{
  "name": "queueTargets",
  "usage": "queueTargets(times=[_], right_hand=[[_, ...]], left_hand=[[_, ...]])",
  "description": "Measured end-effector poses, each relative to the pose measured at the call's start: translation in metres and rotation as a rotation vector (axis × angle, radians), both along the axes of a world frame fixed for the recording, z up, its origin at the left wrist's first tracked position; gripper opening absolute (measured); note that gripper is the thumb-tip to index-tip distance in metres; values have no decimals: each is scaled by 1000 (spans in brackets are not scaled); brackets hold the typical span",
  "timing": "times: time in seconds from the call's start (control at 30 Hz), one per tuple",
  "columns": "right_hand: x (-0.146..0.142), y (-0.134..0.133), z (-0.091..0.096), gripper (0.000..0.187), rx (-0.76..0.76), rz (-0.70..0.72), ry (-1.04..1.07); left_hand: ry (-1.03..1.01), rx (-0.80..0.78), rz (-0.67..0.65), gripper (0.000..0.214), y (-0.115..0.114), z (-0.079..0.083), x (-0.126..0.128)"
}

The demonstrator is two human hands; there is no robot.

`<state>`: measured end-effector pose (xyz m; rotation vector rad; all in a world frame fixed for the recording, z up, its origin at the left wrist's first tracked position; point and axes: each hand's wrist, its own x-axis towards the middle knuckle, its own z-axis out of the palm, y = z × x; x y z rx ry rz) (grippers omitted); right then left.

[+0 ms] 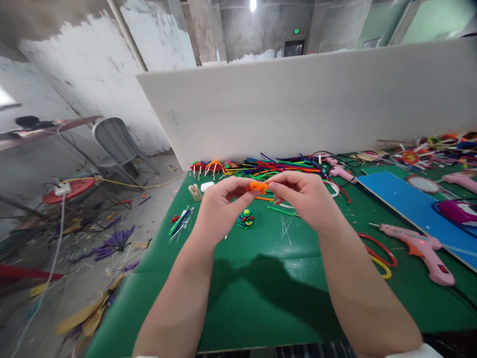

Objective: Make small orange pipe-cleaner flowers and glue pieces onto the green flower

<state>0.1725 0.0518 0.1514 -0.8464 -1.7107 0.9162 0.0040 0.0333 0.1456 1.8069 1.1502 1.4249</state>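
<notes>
Between my two hands, raised over the green table [253, 308], is a small bent piece of orange pipe cleaner [258, 186]. My left hand [222, 206] pinches its left end between thumb and fingers. From the other side, my right hand [303, 196] grips it with thumb and fingertips. Below them on the table lies a round coiled green and blue pipe-cleaner piece [246, 219] with a yellow bump on top and red spots. Thin wires [286, 228] lie to its right, and a green pipe cleaner [280, 211] is close to my right hand.
A pink glue gun [417, 248] lies at right beside a blue board [417, 209]. Many coloured pipe cleaners [276, 165] are heaped along the white partition [298, 109]. At left are wires and green sticks [181, 223], a white case [207, 186] and the table's edge.
</notes>
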Motion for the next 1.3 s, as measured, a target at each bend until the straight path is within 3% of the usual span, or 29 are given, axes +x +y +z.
queueTargets(times=[0.27,0.5,0.63,0.83,1.07,1.23,1.3], right_hand=[[2,-9,4,20,42,-121,-173],[-8,-17,3,14,-30,-36,-95],[-16,-18,-1,13,-37,-2,-58],[-18,-18,-4,9,203,-188,-137],[-8,-15,-2,13,217,-191,-86],[-3,-12,0,16,186,-35,-81],[-3,-11,0,15,217,-33,-114]], left_hand=[[429,225,212,18,-8,5,2],[445,259,350,16,-10,5,5],[196,125,272,16,-7,2,5],[-127,-12,26,15,-4,3,2],[-109,-63,-9,13,-5,7,-1],[-66,-76,-33,11,-6,6,0],[-34,-75,-19,11,-6,6,0]])
